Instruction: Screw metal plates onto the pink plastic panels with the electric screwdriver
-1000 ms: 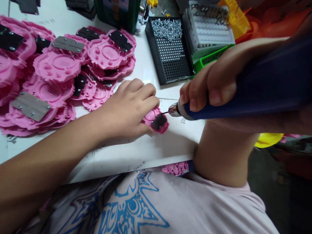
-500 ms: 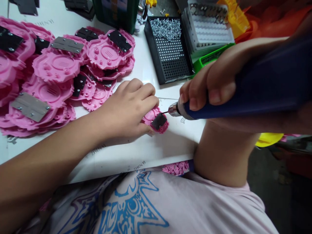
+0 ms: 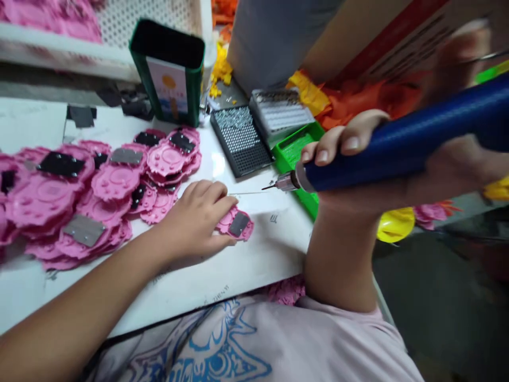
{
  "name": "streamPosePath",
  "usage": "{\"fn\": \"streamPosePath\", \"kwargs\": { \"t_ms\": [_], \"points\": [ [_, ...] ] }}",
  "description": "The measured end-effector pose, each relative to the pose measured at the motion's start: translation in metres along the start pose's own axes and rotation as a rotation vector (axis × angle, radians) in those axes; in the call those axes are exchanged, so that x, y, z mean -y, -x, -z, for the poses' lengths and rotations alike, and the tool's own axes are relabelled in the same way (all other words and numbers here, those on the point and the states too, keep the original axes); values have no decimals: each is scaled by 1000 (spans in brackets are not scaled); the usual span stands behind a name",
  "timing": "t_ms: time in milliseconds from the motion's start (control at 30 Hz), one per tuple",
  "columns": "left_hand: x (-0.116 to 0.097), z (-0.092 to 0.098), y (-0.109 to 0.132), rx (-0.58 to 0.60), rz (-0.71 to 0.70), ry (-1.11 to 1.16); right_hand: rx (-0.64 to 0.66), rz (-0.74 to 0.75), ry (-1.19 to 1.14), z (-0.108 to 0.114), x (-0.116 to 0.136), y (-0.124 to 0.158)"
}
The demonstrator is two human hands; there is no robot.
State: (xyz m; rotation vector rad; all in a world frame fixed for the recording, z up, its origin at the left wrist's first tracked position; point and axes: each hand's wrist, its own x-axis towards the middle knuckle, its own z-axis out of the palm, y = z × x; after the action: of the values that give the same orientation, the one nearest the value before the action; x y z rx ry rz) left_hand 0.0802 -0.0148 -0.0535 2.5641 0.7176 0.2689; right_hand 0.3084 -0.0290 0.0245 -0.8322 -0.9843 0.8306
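My left hand (image 3: 202, 217) grips a pink plastic casing (image 3: 225, 224) against the white tabletop. A dark plate (image 3: 239, 224) covers the casing's right end, and the fingers hide much of the rest. My right hand (image 3: 353, 143) is wrapped round a blue electric screwdriver (image 3: 397, 143), which lies slantwise with its bit (image 3: 269, 187) pointing left. The bit's tip is apart from the casing, above and to the right of it. Left of my left hand lie heaped pink casings (image 3: 115, 183), several with black or grey plates screwed on.
A black perforated screw tray (image 3: 248, 148) holds loose silvery screws. Beside it are a clear plastic box (image 3: 280, 114) and a green tray (image 3: 296, 143). A dark green tin (image 3: 169, 79) stands behind the heap, before a white crate (image 3: 159, 21). Orange parts (image 3: 366, 101) lie farther right.
The screwdriver's bit has come away from the casing's plate and now hangs apart from it. My left hand still holds the casing. The view has tilted up, showing more of the back.
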Motion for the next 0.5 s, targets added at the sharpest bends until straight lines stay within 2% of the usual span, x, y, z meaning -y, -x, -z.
{"fn": "streamPosePath", "kwargs": {
  "t_ms": [100,167,300,500],
  "points": [
    [0,1,0,30,23,-2,-12,95,59,-15,-2,-14],
    [-1,0,1,31,34,-11,-116,85,101,-19,-10,-25],
    [-3,-2,4,7,-2,-19,-253,71,115,-22,-34,-46],
    [-5,-4,5,-51,-18,56,-311,112,140,-21,-58,-67]
  ]
}}
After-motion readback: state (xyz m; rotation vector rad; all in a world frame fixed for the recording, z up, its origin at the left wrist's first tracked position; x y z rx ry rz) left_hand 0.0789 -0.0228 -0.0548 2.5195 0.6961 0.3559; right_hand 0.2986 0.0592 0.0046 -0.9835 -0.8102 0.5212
